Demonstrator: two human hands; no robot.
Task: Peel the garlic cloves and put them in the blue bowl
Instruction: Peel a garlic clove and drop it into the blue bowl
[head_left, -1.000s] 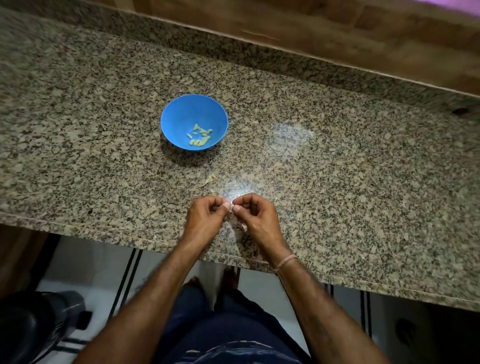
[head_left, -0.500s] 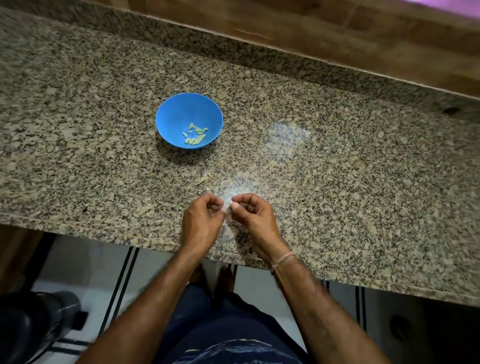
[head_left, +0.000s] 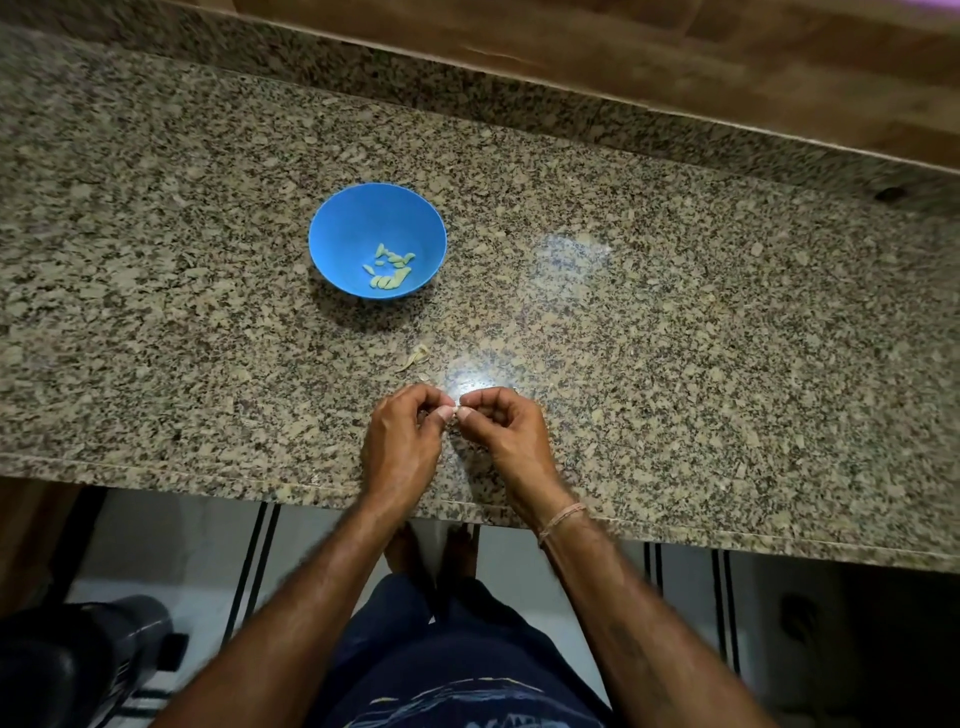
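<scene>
A blue bowl (head_left: 353, 223) stands on the granite counter (head_left: 675, 338), with several peeled pale garlic cloves (head_left: 389, 267) lying in its bottom. Nearer the counter's front edge, my left hand (head_left: 402, 447) and my right hand (head_left: 506, 436) meet fingertip to fingertip. Both pinch one small garlic clove (head_left: 456, 411) between thumbs and forefingers; the fingers hide most of it. The hands are well in front of the bowl and slightly to its right.
A scrap of garlic skin (head_left: 418, 356) lies on the counter between the bowl and my hands. A raised granite ledge and wooden wall (head_left: 623, 62) run along the back. A dark object (head_left: 78, 660) sits on the floor at lower left.
Both hands have stayed together at the same spot on the counter, working the clove; the fingertips shifted slightly. The bowl has not moved.
</scene>
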